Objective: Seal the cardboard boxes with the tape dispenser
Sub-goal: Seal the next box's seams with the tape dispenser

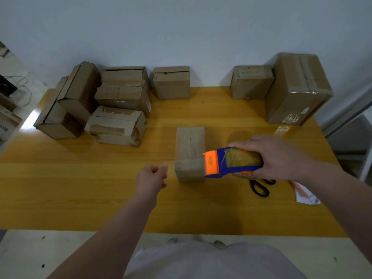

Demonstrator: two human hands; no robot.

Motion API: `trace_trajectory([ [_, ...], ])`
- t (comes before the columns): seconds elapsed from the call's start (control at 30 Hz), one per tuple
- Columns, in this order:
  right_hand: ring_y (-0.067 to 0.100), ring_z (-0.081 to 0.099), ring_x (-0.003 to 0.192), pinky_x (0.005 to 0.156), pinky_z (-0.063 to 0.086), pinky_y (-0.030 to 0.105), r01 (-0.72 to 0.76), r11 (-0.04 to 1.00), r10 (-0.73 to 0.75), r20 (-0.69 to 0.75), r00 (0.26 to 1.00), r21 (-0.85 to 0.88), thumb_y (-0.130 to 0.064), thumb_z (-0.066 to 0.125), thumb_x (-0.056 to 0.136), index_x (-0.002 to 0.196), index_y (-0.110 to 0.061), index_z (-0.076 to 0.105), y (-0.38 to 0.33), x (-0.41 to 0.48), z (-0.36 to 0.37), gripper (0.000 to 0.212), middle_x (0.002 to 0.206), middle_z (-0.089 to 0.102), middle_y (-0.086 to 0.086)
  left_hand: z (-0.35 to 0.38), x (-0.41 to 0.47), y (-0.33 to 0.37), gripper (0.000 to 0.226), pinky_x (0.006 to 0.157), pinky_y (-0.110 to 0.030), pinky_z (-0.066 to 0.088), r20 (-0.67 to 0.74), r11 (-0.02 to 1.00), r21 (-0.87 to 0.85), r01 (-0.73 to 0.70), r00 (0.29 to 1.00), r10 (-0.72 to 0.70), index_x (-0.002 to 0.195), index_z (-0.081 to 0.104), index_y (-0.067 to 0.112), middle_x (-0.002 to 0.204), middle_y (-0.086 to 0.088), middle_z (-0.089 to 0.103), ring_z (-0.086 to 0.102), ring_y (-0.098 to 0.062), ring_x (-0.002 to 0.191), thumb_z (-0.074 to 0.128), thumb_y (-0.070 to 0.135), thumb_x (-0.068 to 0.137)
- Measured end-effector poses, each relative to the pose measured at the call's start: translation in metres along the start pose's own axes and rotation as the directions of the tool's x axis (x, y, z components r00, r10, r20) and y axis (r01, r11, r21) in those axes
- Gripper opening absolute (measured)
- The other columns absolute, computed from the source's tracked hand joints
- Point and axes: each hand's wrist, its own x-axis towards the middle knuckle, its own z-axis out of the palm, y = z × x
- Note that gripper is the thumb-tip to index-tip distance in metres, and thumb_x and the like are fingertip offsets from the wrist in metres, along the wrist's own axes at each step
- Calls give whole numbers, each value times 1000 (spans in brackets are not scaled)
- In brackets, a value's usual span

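Beside small box [190, 152], tape dispenser [231, 162] gripped by right hand [279, 158]

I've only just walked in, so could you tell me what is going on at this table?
A person's right hand grips the blue and orange tape dispenser, its orange end at the near right corner of the small cardboard box on the yellow table. The left hand hovers curled beside the box, apparently empty. Other boxes wait along the wall.
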Motion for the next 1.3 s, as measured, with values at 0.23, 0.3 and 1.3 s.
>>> trace_trajectory([
  [0.23,12,53,97,75,53,35,3,999,-2,4,1000,-38,-64,68,73,141,-53,28,7,4,11,79,107,51,-7,9,-1,-10,24,61,-33,48,-75,996,74,-43,996,48,89,57,6,80,-6,56,51,-19,70,55,29,97],
  [0.3,12,52,98,76,52,35,6,998,-5,9,1000,-55,-62,68,74,142,-51,28,7,5,14,79,107,50,-6,12,1,-12,25,70,-40,50,-70,994,108,-34,997,42,88,56,7,80,-6,56,51,-20,72,53,30,98],
  [1.3,9,51,102,81,50,34,-125,992,124,49,991,17,-64,69,73,143,-56,22,3,2,33,85,112,47,-9,21,-3,-23,30,110,-33,31,417,994,-56,98,907,-66,115,58,30,138,1,51,40,-17,133,36,39,97],
])
